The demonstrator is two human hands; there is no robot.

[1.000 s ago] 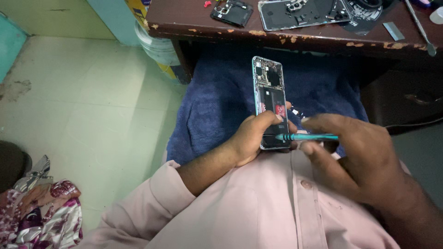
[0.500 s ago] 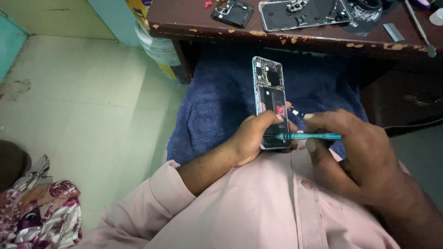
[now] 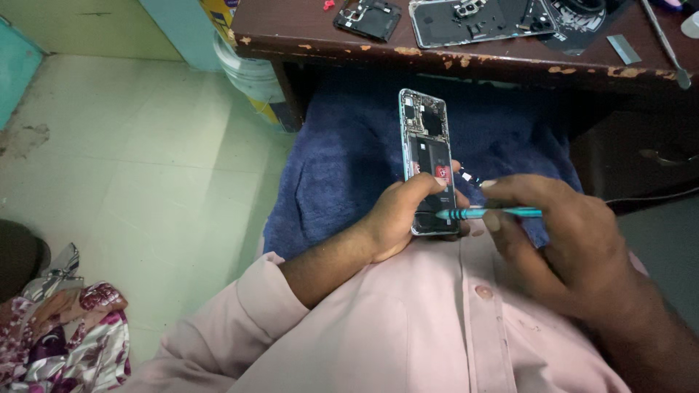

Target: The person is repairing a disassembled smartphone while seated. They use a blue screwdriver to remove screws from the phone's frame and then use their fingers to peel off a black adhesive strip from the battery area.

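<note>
Phone (image 3: 428, 160), back off, sits propped in the left hand (image 3: 397, 218)'s grip over the lap; the right hand (image 3: 561, 247) pinches a teal screwdriver (image 3: 488, 213) sideways, tip on its lower end.

An opened smartphone (image 3: 428, 156), its back cover off, is showing its black innards, a small red patch and a pale teal frame. It is standing nearly upright over the blue cloth (image 3: 349, 160) on the lap, its lower end gripped in the left hand (image 3: 399, 218). A slim teal screwdriver (image 3: 489, 213) is lying level in the right hand (image 3: 561, 244), its tip touching the phone's lower part.
</note>
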